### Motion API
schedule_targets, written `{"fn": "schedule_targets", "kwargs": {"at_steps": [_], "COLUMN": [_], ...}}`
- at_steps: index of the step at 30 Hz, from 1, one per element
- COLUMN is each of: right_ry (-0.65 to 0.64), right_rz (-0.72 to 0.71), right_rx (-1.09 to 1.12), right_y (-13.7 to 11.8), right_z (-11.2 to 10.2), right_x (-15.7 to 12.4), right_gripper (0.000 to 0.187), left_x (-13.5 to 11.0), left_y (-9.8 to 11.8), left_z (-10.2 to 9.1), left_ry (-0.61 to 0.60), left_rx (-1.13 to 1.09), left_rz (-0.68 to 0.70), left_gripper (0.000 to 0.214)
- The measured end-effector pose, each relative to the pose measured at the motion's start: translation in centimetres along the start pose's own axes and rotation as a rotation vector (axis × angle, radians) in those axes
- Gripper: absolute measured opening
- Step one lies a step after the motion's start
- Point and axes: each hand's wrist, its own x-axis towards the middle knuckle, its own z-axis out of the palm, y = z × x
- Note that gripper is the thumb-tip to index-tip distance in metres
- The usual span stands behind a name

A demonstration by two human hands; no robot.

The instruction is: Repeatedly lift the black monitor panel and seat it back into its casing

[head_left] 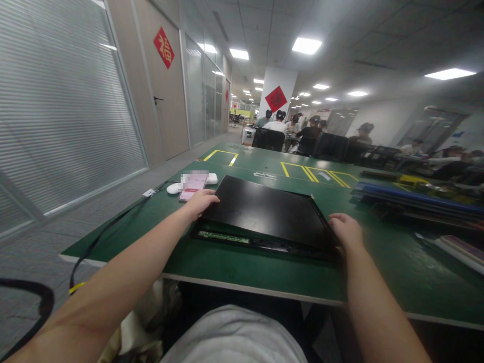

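Note:
A flat black screen panel [264,206] lies in front of me, turned slightly askew over a black frame [291,247]. Along the frame's near side a green circuit board strip [223,237] is exposed. My left hand [203,202] is closed on the panel's left edge, thumb on top. At the right side, my right hand [347,233] has its fingers curled against the edge of the frame; whether it also touches the panel I cannot tell.
On the green table [242,272] a phone [193,185] lies beyond my left hand beside a white mouse-like object [173,188]. Blurred stacked panels [416,199] lie at right. A black cable [102,232] crosses the left edge. Several people sit farther back.

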Motion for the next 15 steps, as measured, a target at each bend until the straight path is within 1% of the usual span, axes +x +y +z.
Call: {"fn": "schedule_targets", "kwargs": {"at_steps": [5,10,15], "right_ry": [-0.118,-0.132,-0.201], "right_rz": [0.013,-0.049,-0.079], "right_rx": [-0.044,-0.118,-0.160], "right_y": [0.8,0.9,0.7], "right_z": [0.7,1.2,1.6], "right_x": [0.5,0.8,0.9], "right_gripper": [0.031,0.030,0.034], "left_x": [0.0,-0.1,0.0], "left_y": [-0.1,0.0,0.1], "left_z": [0.0,0.1,0.1], "left_ry": [-0.021,-0.006,0.014], "left_rx": [-0.015,-0.002,0.027], "left_rz": [0.014,-0.003,0.000], "left_gripper": [0.029,0.034,0.038]}}
